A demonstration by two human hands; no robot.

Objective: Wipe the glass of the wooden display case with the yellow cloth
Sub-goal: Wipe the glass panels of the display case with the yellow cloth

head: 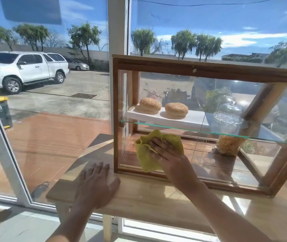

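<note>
Two hands in view. Right hand point(163, 152), fingers flat and spread, presses the yellow cloth point(149, 154) against the lower-left front glass of the wooden display case point(200, 69). Cloth crumpled, bunched above the fingertips. Left hand point(95, 184) rests flat, released, on the wooden counter point(148, 194).

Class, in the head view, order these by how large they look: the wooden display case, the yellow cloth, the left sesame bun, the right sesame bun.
1. Wooden display case
2. Yellow cloth
3. Left sesame bun and right sesame bun: they look alike, so unranked.
</note>
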